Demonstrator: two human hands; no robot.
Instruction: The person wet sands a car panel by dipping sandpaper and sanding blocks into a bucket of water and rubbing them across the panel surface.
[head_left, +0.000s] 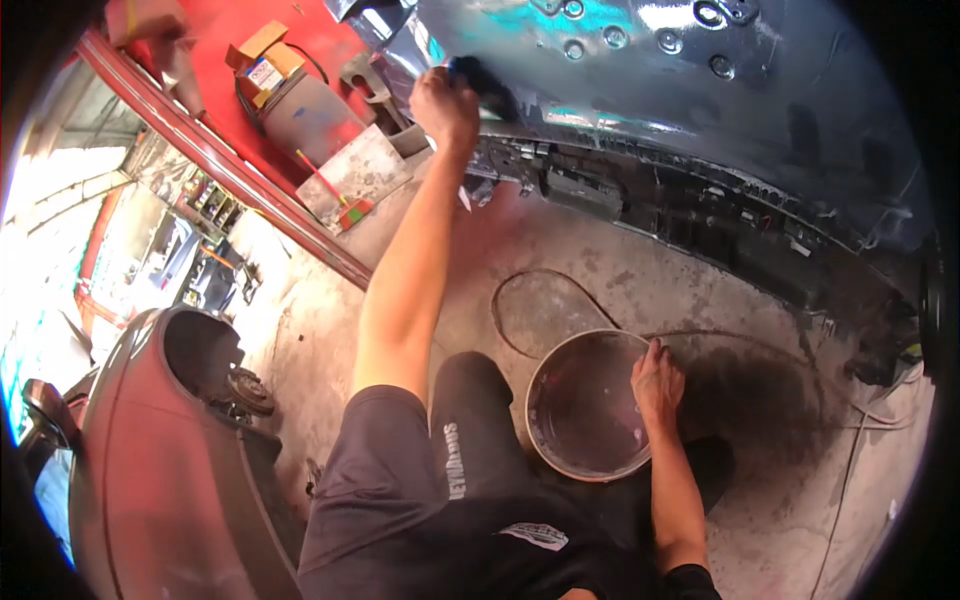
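Observation:
My left hand [443,105] is stretched out to the dark, glossy car body panel [640,85]. Its fingers are curled against the surface around something with a bit of blue, mostly hidden. A dark patch beside the fingers could be part of that thing or a shadow; I cannot tell which. Lower right, my right hand [659,385] grips the rim of a round bucket [541,400], thumb and fingers over its edge. The bucket is by my legs, with a dark, dull inside; whether it holds liquid is unclear.
A hose [497,300] loops over the stained concrete floor behind the bucket. At left stands a reddish, dull car body part [150,450] with an exposed wheel hub. Beyond a red post [230,165] are a grey machine [310,115] topped by a cardboard box [262,60], and a small broom [352,212].

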